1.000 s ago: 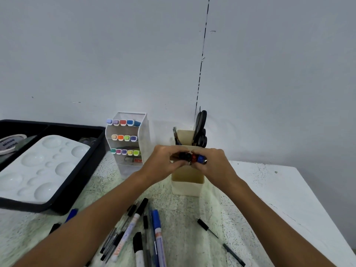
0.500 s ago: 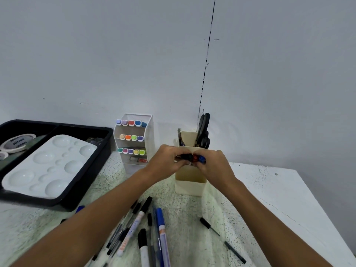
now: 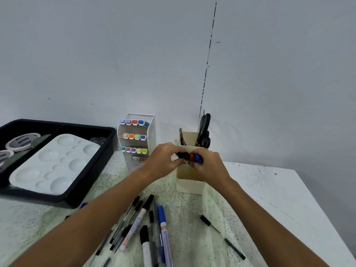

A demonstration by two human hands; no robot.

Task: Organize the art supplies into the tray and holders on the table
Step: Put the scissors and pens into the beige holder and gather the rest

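Now we bundle markers over the cup.
Both our left hand [image 3: 163, 158] and right hand [image 3: 207, 164] curl round the markers [image 3: 190, 158]; light, stiff, slippery, best gripped mid-barrel above the cup [image 3: 189, 180].

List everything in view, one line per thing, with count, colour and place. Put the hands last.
tray: one, black, left on table.
palette: one, white, in tray.
tape rolls: at least two, tray's left part.
marker rack: one, white, by wall; pastel-capped markers in three rows.
pen holder: one, cream, centre.
scissors: black handles, upright in holder's back section.
bundle of markers: black, red, blue caps, at holder's front rim.
loose pens: many, black and blue, near table.
thin black pen: one, lying apart, right.
table: white, speckled.
left hand: grips bundle.
right hand: grips bundle.
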